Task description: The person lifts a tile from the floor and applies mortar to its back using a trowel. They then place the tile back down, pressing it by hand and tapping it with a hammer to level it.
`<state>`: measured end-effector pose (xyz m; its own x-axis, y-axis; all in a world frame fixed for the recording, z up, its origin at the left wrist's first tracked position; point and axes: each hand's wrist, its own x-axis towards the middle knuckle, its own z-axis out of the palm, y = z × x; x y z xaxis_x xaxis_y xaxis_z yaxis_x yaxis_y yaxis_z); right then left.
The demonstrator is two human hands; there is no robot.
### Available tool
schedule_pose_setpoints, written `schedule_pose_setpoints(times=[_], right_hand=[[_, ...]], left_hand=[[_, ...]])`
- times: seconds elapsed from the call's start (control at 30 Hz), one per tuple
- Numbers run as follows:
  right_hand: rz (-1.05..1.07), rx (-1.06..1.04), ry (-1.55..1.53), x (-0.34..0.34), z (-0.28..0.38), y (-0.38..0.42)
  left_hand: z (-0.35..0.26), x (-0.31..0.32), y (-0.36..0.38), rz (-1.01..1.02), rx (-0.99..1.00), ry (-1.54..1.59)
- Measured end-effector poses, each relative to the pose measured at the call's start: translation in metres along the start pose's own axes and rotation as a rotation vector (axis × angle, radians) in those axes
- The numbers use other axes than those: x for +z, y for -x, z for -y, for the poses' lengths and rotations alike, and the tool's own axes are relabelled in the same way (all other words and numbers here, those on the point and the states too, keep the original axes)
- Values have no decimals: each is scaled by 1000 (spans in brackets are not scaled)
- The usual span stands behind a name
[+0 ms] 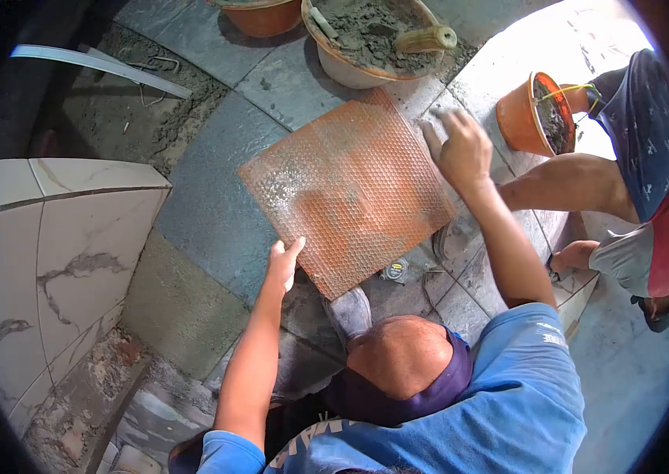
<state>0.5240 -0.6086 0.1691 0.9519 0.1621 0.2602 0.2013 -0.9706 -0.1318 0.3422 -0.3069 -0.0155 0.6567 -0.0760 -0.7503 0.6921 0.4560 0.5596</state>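
Note:
A square floor tile point(350, 193) is tilted in front of me, its orange-brown, bumpy underside up and smeared with grey patches. My left hand point(285, 265) is closed on its lower left edge, thumb on top and the other fingers hidden beneath. Beside the upper right edge is my right hand point(461, 154), its fingers spread and seemingly apart from the tile. Left of the tile lies a wet grey floor tile point(208, 189), bordering a square bed of smooth mortar point(180, 308). A round tape measure point(395, 270) sits close to the held tile's lower edge.
A basin point(350, 75) of mortar stands beyond the tile, a wooden-looking handle point(425, 39) resting in it. Another person point(635, 150) at right has a hand by an orange bucket point(520, 118). Marble-patterned wall tiles point(89, 261) rise at left; a metal strip point(105, 63) lies behind them.

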Motion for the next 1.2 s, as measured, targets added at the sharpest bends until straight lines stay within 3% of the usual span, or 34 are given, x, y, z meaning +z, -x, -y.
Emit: schedule_pose_setpoints(times=[0.1, 0.17, 0.2, 0.27, 0.33, 0.43, 0.47, 0.53, 0.57, 0.63, 0.67, 0.7, 0.73, 0.8, 0.83, 0.87, 0.93, 1.07, 1.1, 1.17, 1.2], right_hand=[[-391, -318, 183, -66, 38, -61], [-383, -374, 265, -74, 44, -102], [-349, -416, 353, -76, 45, -122], [223, -153, 451, -72, 56, -156], [643, -102, 538, -73, 68, -182], [800, -169, 664, -40, 51, -198], [734, -172, 612, -45, 42, -201], [736, -91, 631, -117, 46, -205], [646, -154, 656, -146, 31, -209], [666, -24, 411, -209, 18, -205], [592, 56, 217, -225, 15, -192], [510, 130, 25, -238, 14, -183], [522, 190, -133, -224, 8, -182], [475, 182, -378, -182, 22, -186], [386, -14, -230, -159, 34, -198], [324, -95, -152, -133, 48, -214], [373, -140, -212, -93, 84, -254], [661, -124, 198, 1, 138, -343], [651, -136, 193, 7, 149, -350], [587, 48, 138, 23, 171, -359], [520, 34, 143, 66, 166, -374]], left_hand=[[-7, -6, 8, -23, 24, -106], [-6, -22, 5, -178, 58, -575], [-17, -25, 13, -290, 165, -755], [-70, -21, 43, -397, 362, -956], [-135, -26, 72, -466, 550, -971], [-228, -43, 116, -668, 852, -1074], [-264, -43, 144, -740, 921, -1238], [-313, -61, 195, -862, 1249, -1393], [-334, -65, 223, -901, 1362, -1403], [-371, -86, 264, -966, 1627, -1457], [-390, -90, 278, -974, 1636, -1452], [-409, -93, 290, -993, 1784, -1578], [-424, -93, 301, -1020, 1931, -1703], [-458, -84, 317, -1072, 2034, -1802], [-474, -80, 324, -1094, 2120, -1914], [-493, -85, 335, -1115, 2121, -1921], [-530, -99, 354, -1184, 1955, -2337], [-567, -91, 366, -1197, 1842, -2369], [-574, -91, 367, -1204, 1806, -2371], [-588, -93, 367, -1214, 1726, -2386], [-590, -93, 365, -1229, 1714, -2400]])
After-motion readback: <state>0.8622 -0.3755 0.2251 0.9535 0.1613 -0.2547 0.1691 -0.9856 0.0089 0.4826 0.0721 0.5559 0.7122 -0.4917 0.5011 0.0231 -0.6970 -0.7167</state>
